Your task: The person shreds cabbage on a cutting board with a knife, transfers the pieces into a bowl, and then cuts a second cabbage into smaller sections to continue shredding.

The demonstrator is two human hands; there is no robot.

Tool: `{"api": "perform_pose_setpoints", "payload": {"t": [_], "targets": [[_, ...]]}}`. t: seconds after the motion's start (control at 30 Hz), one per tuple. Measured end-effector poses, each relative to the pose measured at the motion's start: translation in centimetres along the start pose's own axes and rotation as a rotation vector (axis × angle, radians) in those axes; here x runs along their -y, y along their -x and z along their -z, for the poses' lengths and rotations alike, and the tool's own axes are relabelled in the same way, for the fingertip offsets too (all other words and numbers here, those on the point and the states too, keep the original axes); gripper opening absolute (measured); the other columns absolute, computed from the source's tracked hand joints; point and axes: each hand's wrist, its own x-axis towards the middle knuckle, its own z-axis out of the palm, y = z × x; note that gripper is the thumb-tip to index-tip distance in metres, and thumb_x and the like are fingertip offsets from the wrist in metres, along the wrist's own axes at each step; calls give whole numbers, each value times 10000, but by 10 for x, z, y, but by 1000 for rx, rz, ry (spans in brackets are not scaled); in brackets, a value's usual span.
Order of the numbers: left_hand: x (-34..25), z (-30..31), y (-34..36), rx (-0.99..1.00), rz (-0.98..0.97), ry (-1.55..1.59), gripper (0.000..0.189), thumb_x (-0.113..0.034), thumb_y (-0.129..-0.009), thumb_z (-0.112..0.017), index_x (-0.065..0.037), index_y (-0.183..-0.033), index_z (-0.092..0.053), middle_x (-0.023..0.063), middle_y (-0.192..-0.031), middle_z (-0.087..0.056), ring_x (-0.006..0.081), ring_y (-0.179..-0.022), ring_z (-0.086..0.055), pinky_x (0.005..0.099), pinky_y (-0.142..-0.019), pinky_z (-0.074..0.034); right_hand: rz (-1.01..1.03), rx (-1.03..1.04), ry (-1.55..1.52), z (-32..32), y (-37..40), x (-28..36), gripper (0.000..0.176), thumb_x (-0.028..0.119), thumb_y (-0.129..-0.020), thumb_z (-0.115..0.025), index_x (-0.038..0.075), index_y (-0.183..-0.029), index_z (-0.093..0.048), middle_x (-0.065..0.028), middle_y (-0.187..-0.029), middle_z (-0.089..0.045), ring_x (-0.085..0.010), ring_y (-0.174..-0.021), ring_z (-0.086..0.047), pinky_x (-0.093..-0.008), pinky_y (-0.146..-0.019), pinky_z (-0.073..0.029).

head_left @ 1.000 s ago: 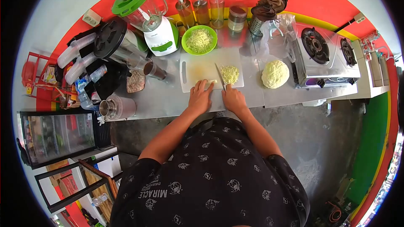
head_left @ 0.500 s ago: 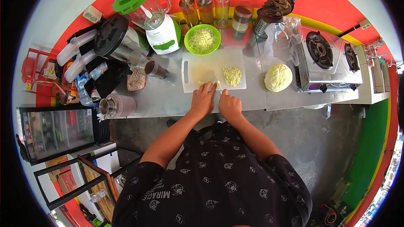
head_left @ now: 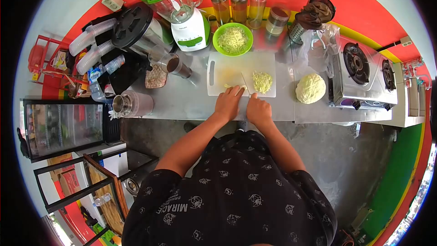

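Note:
My right hand is closed around the handle of a knife, and its thin blade points away from me over the white cutting board. Just left of the blade, my left hand presses its bent fingers down on a small piece of pale cabbage, mostly hidden under them. To the right of the blade lies a pile of shredded cabbage. Behind the board stands a green bowl filled with more shreds. A whole cabbage rests on the steel counter right of the board.
A gas stove stands at the right, beside a plastic bag. A blender, pump bottles and a lidded jar line the back. Dark cups and a steel-topped container are at the left.
The head view has shifted, so the counter and its things appear farther right. Both hands remain at the board's near edge, with the knife still beside the left fingertips.

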Motion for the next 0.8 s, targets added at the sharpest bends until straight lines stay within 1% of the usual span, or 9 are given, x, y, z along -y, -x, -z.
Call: {"api": "perform_pose_setpoints", "payload": {"t": [0.07, 0.13, 0.27, 0.33, 0.4, 0.5, 0.6, 0.7, 0.8], "targets": [[6, -9, 0, -24, -22, -8, 712, -48, -732, -708, -91, -1422, -536, 77, -1395, -516, 293, -1307, -508, 442, -1002, -495, -34, 21, -11, -16, 0, 1, 335, 137, -906, -570, -52, -1177, -518, -202, -883, -753, -366, -836, -761, -452, -718, -607], [7, -9, -2, -51, -44, -8, 713, -51, -734, -708, -92, -1424, -533, 75, -1396, -515, 292, -1307, -509, 441, -1001, -497, -69, 44, -15, -17, -4, 2, 327, 141, -905, -575, -44, -1169, -518, -212, -894, -751, -370, -855, -760, -457, -738, -606], [4, -9, -1, -18, -3, -3, 727, -56, -738, -703, -97, -1439, -517, 73, -1409, -504, 295, -1314, -505, 445, -1006, -495, -48, 97, -18, -1, -11, -2, 320, 153, -913, -583, -41, -1158, -518, -236, -950, -746, -378, -891, -756, -469, -764, -606], [5, -7, 3, -31, -24, 4, 744, -67, -740, -699, -98, -1455, -495, 79, -1420, -497, 291, -1331, -494, 445, -1014, -491, -32, 126, -36, 3, -12, 2, 315, 157, -918, -582, -39, -1155, -518, -241, -969, -745, -382, -909, -754, -471, -778, -605], [9, -10, 5, -15, -30, -20, 750, -77, -744, -699, -98, -1463, -484, 83, -1427, -491, 292, -1341, -486, 447, -1019, -489, -84, 189, -69, 0, -12, 7, 310, 151, -919, -580, -39, -1157, -517, -242, -989, -745, -388, -928, -751, -468, -794, -603], [12, -9, 3, 5, -51, -21, 763, -89, -752, -699, -98, -1478, -464, 91, -1447, -476, 293, -1358, -473, 452, -1028, -484, -125, 114, -58, -6, -19, 13, 311, 157, -920, -584, -32, -1156, -514, -244, -989, -746, -388, -948, -748, -466, -830, -595], [9, -7, 4, 66, -40, -19, 779, -104, -767, -706, -101, -1499, -440, 100, -1480, -454, 299, -1375, -460, 461, -1036, -477, -93, 74, -55, -3, -19, 11, 304, 159, -919, -589, -26, -1147, -510, -240, -977, -748, -379, -917, -756, -467, -802, -600], [14, -9, 5, 69, -72, -55, 815, -151, -781, -743, -105, -1523, -409, 112, -1508, -430, 317, -1396, -442, 466, -1062, -460, -126, 110, -31, -1, -12, 18, 290, 153, -920, -586, -18, -1142, -510, -237, -967, -750, -370, -906, -760, -465, -788, -603], [19, -10, 4, 77, -108, -78, 832, -147, -782, -744, -110, -1535, -392, 117, -1516, -422, 317, -1403, -437, 467, -1074, -453, -171, 81, -85, -14, -16, 19, 304, 155, -921, -587, -22, -1157, -510, -237, -971, -751, -374, -918, -758, -463, -796, -602]]}}
